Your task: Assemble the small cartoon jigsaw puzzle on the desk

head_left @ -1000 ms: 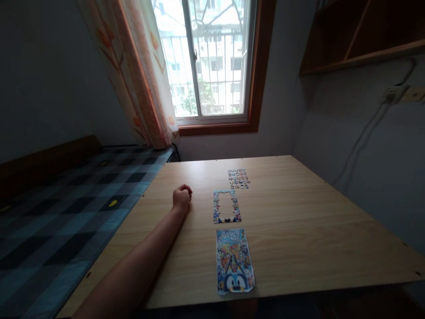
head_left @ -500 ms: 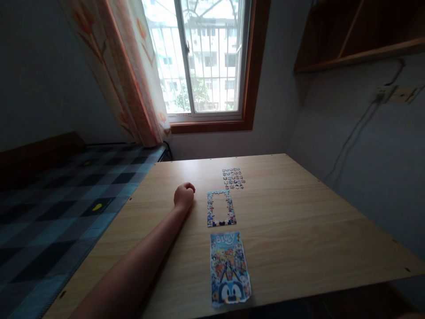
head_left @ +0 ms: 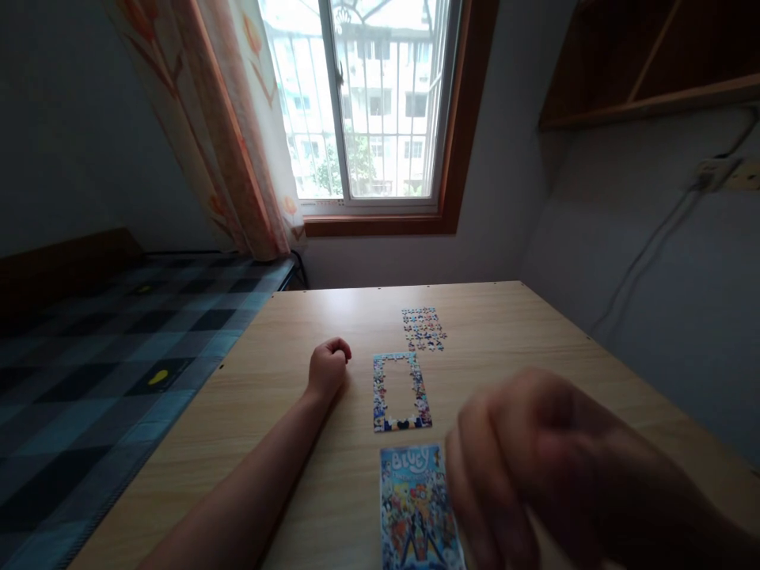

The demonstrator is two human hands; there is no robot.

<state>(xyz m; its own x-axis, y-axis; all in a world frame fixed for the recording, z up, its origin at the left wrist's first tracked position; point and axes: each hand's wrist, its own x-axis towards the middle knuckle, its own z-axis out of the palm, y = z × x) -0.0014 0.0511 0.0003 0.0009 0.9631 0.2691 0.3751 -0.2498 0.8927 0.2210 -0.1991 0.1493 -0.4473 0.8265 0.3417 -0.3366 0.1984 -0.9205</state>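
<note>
Puzzle border [head_left: 379, 396] beyond "BLUEY" sheet [head_left: 414, 507]; left hand [head_left: 328, 366] curled closed; right hand [head_left: 504, 455] blurred, grip unclear.

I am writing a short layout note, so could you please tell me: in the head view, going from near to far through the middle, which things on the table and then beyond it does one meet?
Bluey picture sheet → puzzle border → separate puzzle pieces → window.
</note>
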